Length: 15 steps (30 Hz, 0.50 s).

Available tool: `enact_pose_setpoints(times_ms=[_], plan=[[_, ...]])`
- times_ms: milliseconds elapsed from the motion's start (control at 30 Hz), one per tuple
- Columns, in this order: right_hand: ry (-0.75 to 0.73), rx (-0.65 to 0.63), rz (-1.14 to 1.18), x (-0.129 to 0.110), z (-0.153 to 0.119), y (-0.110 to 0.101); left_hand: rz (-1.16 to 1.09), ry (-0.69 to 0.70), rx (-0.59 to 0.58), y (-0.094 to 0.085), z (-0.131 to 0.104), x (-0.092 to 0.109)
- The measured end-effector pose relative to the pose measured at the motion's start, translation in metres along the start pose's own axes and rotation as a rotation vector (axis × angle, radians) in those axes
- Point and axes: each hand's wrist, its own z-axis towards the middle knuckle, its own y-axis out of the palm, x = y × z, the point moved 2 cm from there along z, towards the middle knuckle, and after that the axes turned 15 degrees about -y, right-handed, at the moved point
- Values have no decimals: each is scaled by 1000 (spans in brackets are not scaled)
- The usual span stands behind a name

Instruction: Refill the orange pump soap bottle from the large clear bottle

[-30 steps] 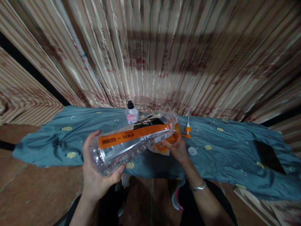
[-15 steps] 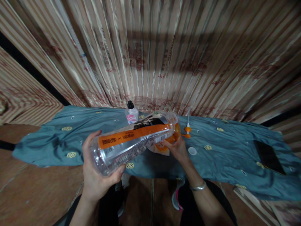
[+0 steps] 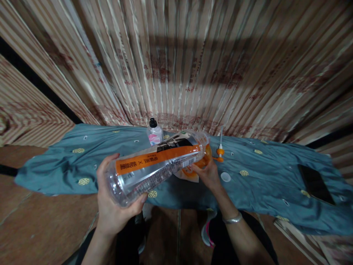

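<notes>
My left hand is wrapped round the base of a large clear plastic bottle with an orange and silver label. The bottle lies tilted across the middle, its base towards me and its neck end up and to the right. My right hand is closed at that far end, gripping an orange-and-white container that the bottle partly covers. How the two mouths meet is hidden. Right of this hand, a pump head with an orange collar and a clear tube stands on the cloth. Close by lies a round whitish disc.
A small clear bottle with a black cap stands behind the large one. A dark phone-like slab lies at the right on the blue-green cloth. A striped curtain hangs along the back.
</notes>
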Motion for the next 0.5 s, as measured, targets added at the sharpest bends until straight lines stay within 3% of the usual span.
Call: enact_pose_setpoints(times_ms=[500], plan=[[10,3,11,0,-1,1,36,29,2,-1,-2,-3]])
